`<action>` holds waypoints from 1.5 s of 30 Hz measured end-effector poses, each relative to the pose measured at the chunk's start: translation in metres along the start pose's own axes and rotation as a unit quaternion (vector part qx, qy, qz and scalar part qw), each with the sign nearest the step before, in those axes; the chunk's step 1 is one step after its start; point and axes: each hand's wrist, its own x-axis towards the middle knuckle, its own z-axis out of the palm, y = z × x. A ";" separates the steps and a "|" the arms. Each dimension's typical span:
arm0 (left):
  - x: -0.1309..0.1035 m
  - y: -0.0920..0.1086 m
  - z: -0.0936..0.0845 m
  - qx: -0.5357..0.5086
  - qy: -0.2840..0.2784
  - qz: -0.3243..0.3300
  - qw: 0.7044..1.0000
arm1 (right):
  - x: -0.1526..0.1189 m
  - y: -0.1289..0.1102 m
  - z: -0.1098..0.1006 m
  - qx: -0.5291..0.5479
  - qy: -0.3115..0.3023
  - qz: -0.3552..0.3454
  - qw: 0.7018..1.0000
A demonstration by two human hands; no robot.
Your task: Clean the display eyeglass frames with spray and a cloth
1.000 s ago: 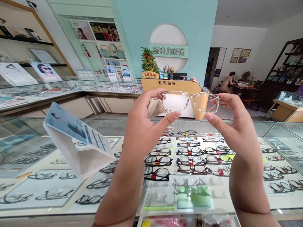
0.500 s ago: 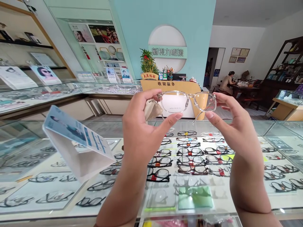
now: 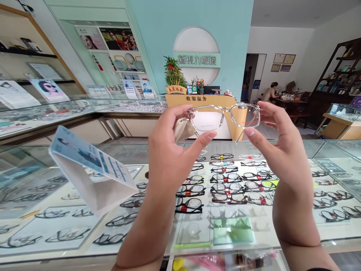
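A pair of clear-framed eyeglasses (image 3: 226, 110) is held up in the air between my two hands, above the glass display counter. My left hand (image 3: 176, 150) grips the frame at its left end, thumb below and fingers behind. A beige cloth (image 3: 184, 130) is tucked in that same hand's fingers. My right hand (image 3: 278, 143) pinches the frame's right end between thumb and forefinger. One temple arm slants down behind the right lens. Parts of the left fingers are hidden behind the palm and cloth.
The glass display counter (image 3: 158, 256) holds several rows of eyeglasses (image 3: 225, 178) under its top. A folded card stand (image 3: 93, 169) stands on the left. Beyond are a wooden cashier desk (image 3: 180, 101), more showcases and a seated person (image 3: 270, 93) at a table.
The eyeglasses are tilted slightly, with the right end raised a little. My right hand has moved slightly up. The view has shifted a little.
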 end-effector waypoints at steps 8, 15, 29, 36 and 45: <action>0.000 0.001 -0.002 -0.011 -0.017 -0.009 1.000 | 0.000 -0.005 -0.003 -0.013 0.004 -0.018 1.000; 0.000 0.001 -0.001 -0.005 -0.015 -0.002 1.000 | -0.001 -0.007 -0.001 -0.014 0.012 -0.019 1.000; -0.001 0.010 0.007 0.013 0.072 0.056 0.996 | 0.000 -0.005 0.002 0.029 -0.029 0.017 0.999; -0.003 0.012 0.012 0.030 0.068 0.037 0.997 | 0.001 0.003 0.003 0.037 -0.049 0.021 0.998; -0.002 0.013 0.009 0.026 0.060 0.045 0.997 | 0.003 0.010 0.000 0.058 -0.092 0.039 0.993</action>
